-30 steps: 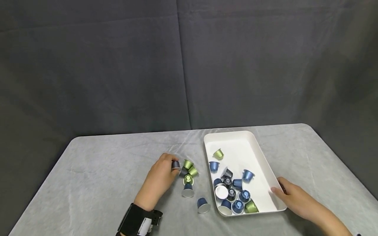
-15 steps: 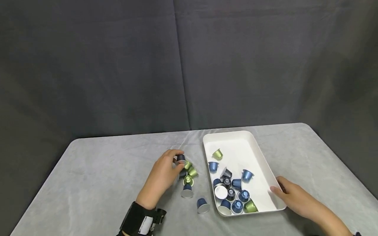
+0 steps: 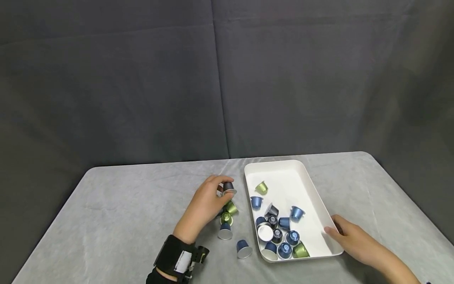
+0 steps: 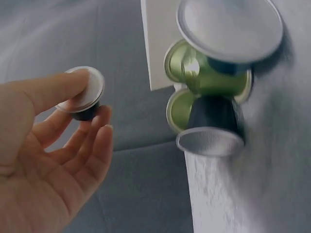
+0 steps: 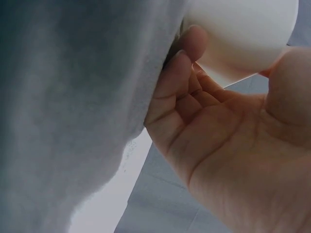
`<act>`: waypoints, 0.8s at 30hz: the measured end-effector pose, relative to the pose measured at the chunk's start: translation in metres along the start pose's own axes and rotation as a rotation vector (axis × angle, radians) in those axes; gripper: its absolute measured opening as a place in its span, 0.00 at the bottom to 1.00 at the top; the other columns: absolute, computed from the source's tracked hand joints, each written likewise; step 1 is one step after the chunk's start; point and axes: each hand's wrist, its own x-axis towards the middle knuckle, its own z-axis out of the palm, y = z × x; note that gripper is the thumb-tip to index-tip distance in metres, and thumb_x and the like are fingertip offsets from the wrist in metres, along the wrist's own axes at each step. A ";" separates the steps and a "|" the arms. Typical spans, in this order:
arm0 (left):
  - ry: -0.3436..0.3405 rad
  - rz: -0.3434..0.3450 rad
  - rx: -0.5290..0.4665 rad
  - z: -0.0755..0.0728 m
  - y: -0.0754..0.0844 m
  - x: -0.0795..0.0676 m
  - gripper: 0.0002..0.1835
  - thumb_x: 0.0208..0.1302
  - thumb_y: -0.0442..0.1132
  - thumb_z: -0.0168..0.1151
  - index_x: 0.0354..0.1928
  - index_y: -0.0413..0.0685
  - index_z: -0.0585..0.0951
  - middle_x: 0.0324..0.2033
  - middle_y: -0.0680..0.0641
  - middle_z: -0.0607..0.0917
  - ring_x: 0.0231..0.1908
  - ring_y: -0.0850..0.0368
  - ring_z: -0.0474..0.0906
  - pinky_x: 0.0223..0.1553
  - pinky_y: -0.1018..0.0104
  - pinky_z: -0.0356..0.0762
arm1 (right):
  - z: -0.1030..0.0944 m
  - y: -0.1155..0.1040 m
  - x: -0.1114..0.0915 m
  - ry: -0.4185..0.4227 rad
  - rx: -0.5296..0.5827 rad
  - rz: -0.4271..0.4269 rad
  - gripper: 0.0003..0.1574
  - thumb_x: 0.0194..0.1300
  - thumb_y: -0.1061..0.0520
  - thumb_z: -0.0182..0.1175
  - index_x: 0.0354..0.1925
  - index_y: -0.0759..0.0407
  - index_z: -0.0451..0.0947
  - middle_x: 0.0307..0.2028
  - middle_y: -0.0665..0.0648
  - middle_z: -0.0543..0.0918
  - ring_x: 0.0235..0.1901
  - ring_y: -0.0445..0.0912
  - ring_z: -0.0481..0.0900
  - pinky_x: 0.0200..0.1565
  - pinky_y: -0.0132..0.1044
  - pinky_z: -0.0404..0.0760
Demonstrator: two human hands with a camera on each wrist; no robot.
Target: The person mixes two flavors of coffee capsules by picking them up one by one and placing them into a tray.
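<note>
My left hand (image 3: pixel 207 201) pinches a dark coffee capsule (image 3: pixel 228 187) between thumb and fingers, raised over the cluster on the table. In the left wrist view the thumb lies across the pale lid of that capsule (image 4: pixel 92 92). Beneath the hand are green capsules (image 3: pixel 231 208) and a dark one (image 4: pixel 212 116); a blue capsule (image 3: pixel 225 231) lies just in front. My right hand (image 3: pixel 354 238) grips the right side of a white tray (image 3: pixel 313 197), thumb over the rim and fingers underneath, as the right wrist view of the tray (image 5: pixel 243 39) shows.
Several blue, dark and green capsules (image 3: pixel 284 250) lie at the tray's near left part, and a green capsule (image 3: pixel 262 187) is farther back. A lone blue capsule (image 3: pixel 244 249) rests on the table left of the tray. A dark curtain (image 3: pixel 142 86) hangs behind the table.
My left hand has lifted the dark capsule and carried it right and away from me, over the green capsules toward the tray. The right hand and tray have stayed in place.
</note>
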 end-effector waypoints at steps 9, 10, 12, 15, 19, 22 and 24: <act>-0.012 0.067 0.018 0.007 0.010 0.008 0.17 0.65 0.37 0.67 0.56 0.45 0.81 0.45 0.50 0.78 0.40 0.54 0.77 0.40 0.61 0.75 | 0.001 0.000 -0.002 0.013 0.012 -0.011 0.12 0.75 0.52 0.54 0.43 0.61 0.69 0.28 0.52 0.70 0.32 0.46 0.69 0.30 0.34 0.67; -0.016 0.076 0.027 0.007 0.012 0.009 0.17 0.65 0.37 0.67 0.56 0.45 0.81 0.46 0.50 0.78 0.39 0.55 0.77 0.40 0.61 0.75 | 0.001 0.000 -0.002 0.011 0.012 -0.005 0.12 0.75 0.52 0.54 0.42 0.61 0.69 0.28 0.52 0.70 0.32 0.46 0.69 0.30 0.34 0.66; -0.027 0.086 0.037 0.008 0.016 0.010 0.17 0.66 0.37 0.66 0.56 0.45 0.81 0.46 0.50 0.78 0.40 0.55 0.77 0.40 0.62 0.75 | 0.001 0.000 -0.002 0.009 0.004 0.005 0.12 0.75 0.52 0.54 0.43 0.61 0.69 0.29 0.52 0.71 0.32 0.46 0.69 0.31 0.35 0.67; -0.050 0.089 0.049 0.010 0.022 0.013 0.18 0.67 0.38 0.66 0.57 0.46 0.81 0.48 0.50 0.78 0.42 0.54 0.78 0.38 0.63 0.75 | 0.000 0.001 -0.003 0.007 -0.005 0.016 0.13 0.76 0.52 0.54 0.44 0.61 0.69 0.29 0.52 0.71 0.33 0.46 0.69 0.31 0.35 0.67; -0.066 0.089 0.092 0.014 0.032 0.019 0.19 0.67 0.39 0.66 0.58 0.47 0.79 0.50 0.51 0.80 0.42 0.56 0.78 0.37 0.65 0.75 | -0.002 0.002 -0.003 0.001 0.001 0.028 0.14 0.76 0.51 0.53 0.45 0.62 0.70 0.28 0.52 0.71 0.33 0.46 0.69 0.31 0.34 0.67; -0.074 0.107 0.152 0.017 0.041 0.023 0.19 0.66 0.39 0.67 0.58 0.47 0.79 0.48 0.51 0.82 0.39 0.58 0.79 0.38 0.66 0.75 | -0.004 0.003 -0.004 0.000 0.000 0.034 0.15 0.76 0.51 0.53 0.47 0.63 0.70 0.30 0.52 0.73 0.34 0.46 0.70 0.31 0.35 0.68; -0.092 0.123 0.190 0.020 0.048 0.026 0.18 0.66 0.39 0.67 0.57 0.47 0.80 0.47 0.51 0.83 0.38 0.59 0.78 0.38 0.66 0.75 | -0.005 0.003 -0.004 0.003 -0.005 0.033 0.16 0.76 0.51 0.53 0.48 0.64 0.71 0.32 0.52 0.74 0.34 0.46 0.70 0.32 0.35 0.69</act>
